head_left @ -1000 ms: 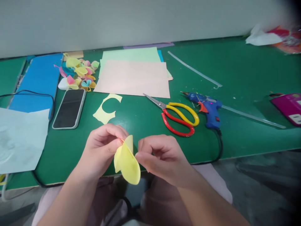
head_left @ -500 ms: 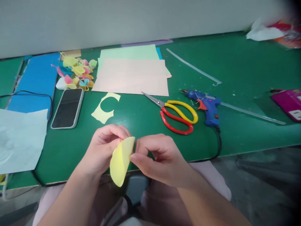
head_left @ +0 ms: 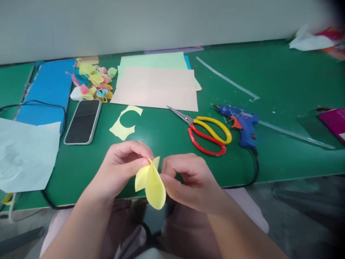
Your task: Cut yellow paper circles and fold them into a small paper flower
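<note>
A yellow paper piece (head_left: pixel 155 189), bent into petal-like folds, is held between my hands above the table's front edge. My left hand (head_left: pixel 125 167) pinches its upper left part between thumb and fingers. At its right edge, my right hand (head_left: pixel 187 176) is closed, thumb and index finger pinching the paper. Beyond my hands lies a pale yellow paper scrap (head_left: pixel 121 131) with a round cut-out. Scissors (head_left: pixel 194 124) with one yellow and one red handle rest to the right of the scrap.
A blue glue gun (head_left: pixel 246 129) with a glue stick in it lies right of the scissors; another glue stick (head_left: pixel 226 77) is behind. Paper sheets (head_left: pixel 156 88) lie at the back. A phone (head_left: pixel 83 122), colourful paper pieces (head_left: pixel 93 79) and white paper (head_left: pixel 29 151) are left.
The yellow paper went from a single curved fold to several petal-like folds. Both hands still hold it. The whole view has shifted slightly.
</note>
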Motion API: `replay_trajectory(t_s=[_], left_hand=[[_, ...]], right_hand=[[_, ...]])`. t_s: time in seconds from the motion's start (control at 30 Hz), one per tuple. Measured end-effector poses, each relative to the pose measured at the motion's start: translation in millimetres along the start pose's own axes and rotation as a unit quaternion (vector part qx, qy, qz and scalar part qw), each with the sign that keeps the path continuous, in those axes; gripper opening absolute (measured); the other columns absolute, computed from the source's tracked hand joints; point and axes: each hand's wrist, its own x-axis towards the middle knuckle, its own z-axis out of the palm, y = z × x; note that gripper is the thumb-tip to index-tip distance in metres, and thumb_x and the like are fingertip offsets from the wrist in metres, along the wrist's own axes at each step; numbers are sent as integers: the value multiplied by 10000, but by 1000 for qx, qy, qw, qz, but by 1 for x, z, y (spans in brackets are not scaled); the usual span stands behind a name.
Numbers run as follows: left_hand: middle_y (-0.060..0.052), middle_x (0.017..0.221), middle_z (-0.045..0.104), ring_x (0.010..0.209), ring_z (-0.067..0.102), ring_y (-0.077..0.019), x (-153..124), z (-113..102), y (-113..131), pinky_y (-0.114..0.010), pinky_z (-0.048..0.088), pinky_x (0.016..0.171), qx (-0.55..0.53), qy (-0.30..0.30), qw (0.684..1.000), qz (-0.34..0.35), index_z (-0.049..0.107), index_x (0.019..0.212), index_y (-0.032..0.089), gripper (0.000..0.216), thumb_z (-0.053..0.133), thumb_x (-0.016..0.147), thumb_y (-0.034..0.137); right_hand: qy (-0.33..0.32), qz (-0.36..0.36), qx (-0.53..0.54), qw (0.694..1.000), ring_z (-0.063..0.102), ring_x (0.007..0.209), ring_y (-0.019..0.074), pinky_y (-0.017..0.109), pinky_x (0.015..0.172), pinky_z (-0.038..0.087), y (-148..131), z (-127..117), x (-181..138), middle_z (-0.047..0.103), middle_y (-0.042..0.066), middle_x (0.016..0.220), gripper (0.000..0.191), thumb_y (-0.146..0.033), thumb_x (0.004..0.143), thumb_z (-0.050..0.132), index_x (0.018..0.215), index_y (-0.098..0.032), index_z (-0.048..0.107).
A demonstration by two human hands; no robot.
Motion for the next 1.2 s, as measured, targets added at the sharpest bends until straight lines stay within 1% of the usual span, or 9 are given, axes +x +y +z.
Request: replay_trajectory(t_s=[0.17,0.37,0.43,0.6,0.73,0.83,0.93,1.2], left_hand=[[-11,650,654,595,589,-111,-1,-1,1,-194,477,522,17,19,1000,-4,717,700,217,35,730,719,243],[-11,658,658,584,588,-95,-1,-2,2,-175,468,514,14,6,1000,-16,719,706,206,24,727,722,222],[-8,662,658,573,583,-88,-1,-2,3,-169,462,503,14,2,1000,-22,719,704,205,26,726,723,221],[-10,651,653,573,583,-94,-1,0,3,-175,470,506,17,15,999,-26,717,692,197,36,737,709,222],[-8,660,649,574,578,-90,-1,0,2,-174,467,508,18,6,999,-32,718,700,207,31,726,722,226],[-9,670,649,574,574,-90,-1,-1,1,-171,459,501,25,2,999,-36,719,711,213,22,720,729,225],[-15,662,646,565,569,-95,-1,-1,0,-178,457,494,31,3,999,-43,715,707,207,26,725,722,226],[-12,659,641,571,564,-87,-2,1,-2,-173,468,513,27,-2,998,-57,710,718,199,29,726,721,223]], right_hand=[[-7,14,-7,1000,341,431,73,222,421,293,0,0,2,382,-45,460,349,-199,767,529,483,-209,327],[-8,25,24,999,379,450,93,246,453,327,2,0,2,404,-31,474,358,-255,808,533,500,-209,355],[-5,28,28,999,379,455,95,247,458,326,2,0,1,391,-34,476,356,-262,813,527,505,-207,359],[-5,38,35,999,367,459,89,244,462,319,2,0,0,364,-44,478,360,-266,803,544,499,-202,363],[-4,37,44,998,355,463,88,246,460,308,4,0,0,373,-43,484,365,-290,821,541,507,-198,379],[-3,42,43,998,357,465,86,241,458,305,6,-1,-1,380,-43,488,368,-304,813,573,512,-194,392],[5,50,36,998,361,470,84,233,457,303,5,-1,-1,389,-45,494,359,-288,794,603,515,-193,398],[23,47,35,998,331,457,62,208,428,270,4,-2,0,402,-55,489,340,-212,794,583,512,-185,397]])
